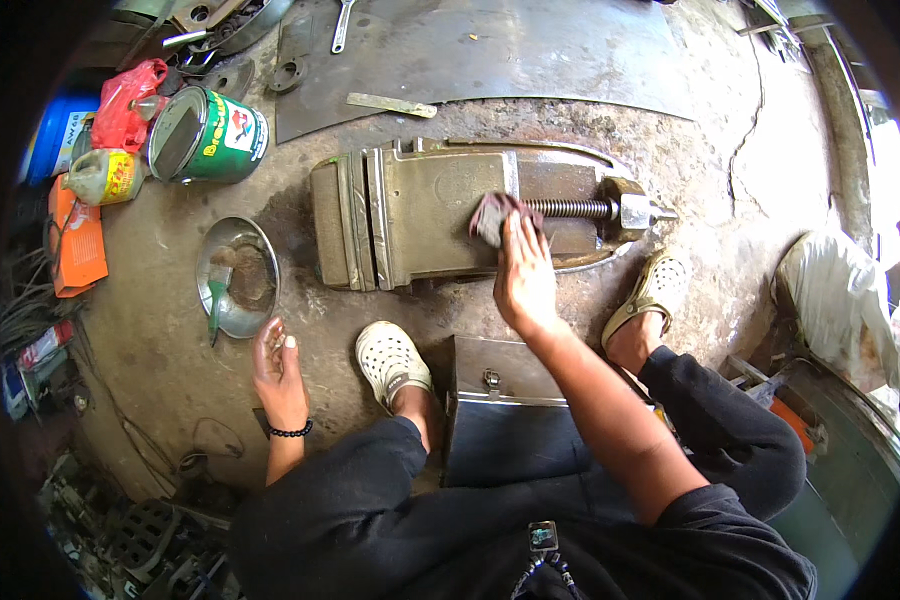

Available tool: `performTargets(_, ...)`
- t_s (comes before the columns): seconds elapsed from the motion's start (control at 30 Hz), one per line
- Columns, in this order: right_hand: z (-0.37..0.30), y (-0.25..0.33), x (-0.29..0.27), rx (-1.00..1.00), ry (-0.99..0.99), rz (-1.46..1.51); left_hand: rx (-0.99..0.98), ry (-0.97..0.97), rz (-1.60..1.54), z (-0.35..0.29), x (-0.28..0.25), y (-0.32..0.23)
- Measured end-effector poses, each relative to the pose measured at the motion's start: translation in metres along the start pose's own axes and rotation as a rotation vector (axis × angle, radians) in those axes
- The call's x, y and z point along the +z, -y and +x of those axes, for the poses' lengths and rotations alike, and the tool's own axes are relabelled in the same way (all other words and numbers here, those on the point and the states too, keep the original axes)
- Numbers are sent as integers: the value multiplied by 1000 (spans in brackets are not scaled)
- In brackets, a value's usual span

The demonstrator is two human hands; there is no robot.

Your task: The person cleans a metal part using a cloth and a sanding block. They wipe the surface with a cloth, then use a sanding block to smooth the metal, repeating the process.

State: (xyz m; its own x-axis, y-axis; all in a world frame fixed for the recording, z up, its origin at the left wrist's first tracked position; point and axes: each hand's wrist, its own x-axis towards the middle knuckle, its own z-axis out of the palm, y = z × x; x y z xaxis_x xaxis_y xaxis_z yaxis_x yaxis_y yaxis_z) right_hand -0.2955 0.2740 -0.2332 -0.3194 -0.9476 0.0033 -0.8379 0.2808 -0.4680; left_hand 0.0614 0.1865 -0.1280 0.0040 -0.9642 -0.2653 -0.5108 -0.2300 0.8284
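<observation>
A large machine vise (440,190) lies on the floor before me, its threaded screw (570,208) and square nut end pointing right. My right hand (526,280) presses a dark maroon and grey rag (492,222) onto the vise's body beside the inner end of the screw. To the left, my left hand (282,370) hovers palm inward with its fingers stretched out and nothing in it. Just above its fingertips stands a shallow metal bowl (206,268) with brownish residue inside. A green-handled brush (216,300) leans in that bowl, its handle over the rim.
A green paint can (232,140), a yellow-labelled jug (110,178) and a red plastic bag (125,100) cluster at the far left. Beyond the vise lie a flat metal strip (390,104), a sheet (570,50) and a wrench (343,28). A metal box (510,430) sits between my feet.
</observation>
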Motion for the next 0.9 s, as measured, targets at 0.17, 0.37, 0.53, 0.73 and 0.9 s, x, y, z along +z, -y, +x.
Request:
performTargets(0.17, -49, 9, -12, 66, 106, 58, 138, 46, 114, 5, 6, -4)
performTargets(0.37, -55, -2, -66, 438, 241, 353, 105, 5, 74, 2, 3, -2)
performTargets(0.53, 32, -21, -81, 88, -125, 371, 141, -8, 82, 5, 2, -6)
performTargets(0.73, 151, 6, -53, -129, 236, 275, 144, -48, 252, 5, -12, -6)
performTargets(0.9, 177, 47, 2, -376, 172, 286, -8, -83, 142, 0, -12, 0)
